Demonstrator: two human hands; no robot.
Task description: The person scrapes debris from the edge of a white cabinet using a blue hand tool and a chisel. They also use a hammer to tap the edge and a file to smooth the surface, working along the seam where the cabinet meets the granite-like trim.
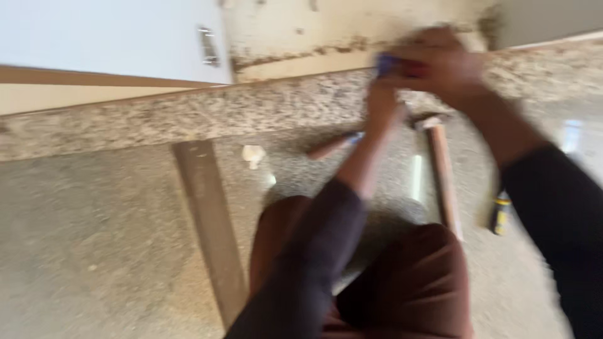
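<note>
The picture is smeared by motion. My right hand [443,63] is raised against the stained wall above the speckled stone ledge [188,113] and looks closed around a small blue and red object [392,64]. Just below that object is my left hand [382,103], reaching up to it; blur hides its grip. Both arms are in dark sleeves. My knees in brown trousers [414,282] rest on the speckled stone surface [94,238]. A wooden-handled hammer [443,176] lies right of my left arm, its head near my hands.
A long flat metal strip [210,226] lies left of my knees. Near it are a small white lump [253,155] and a wooden-handled tool with a blue end [333,145]. A yellow and black tool [500,213] lies at the right. A white cabinet door [113,37] is top left.
</note>
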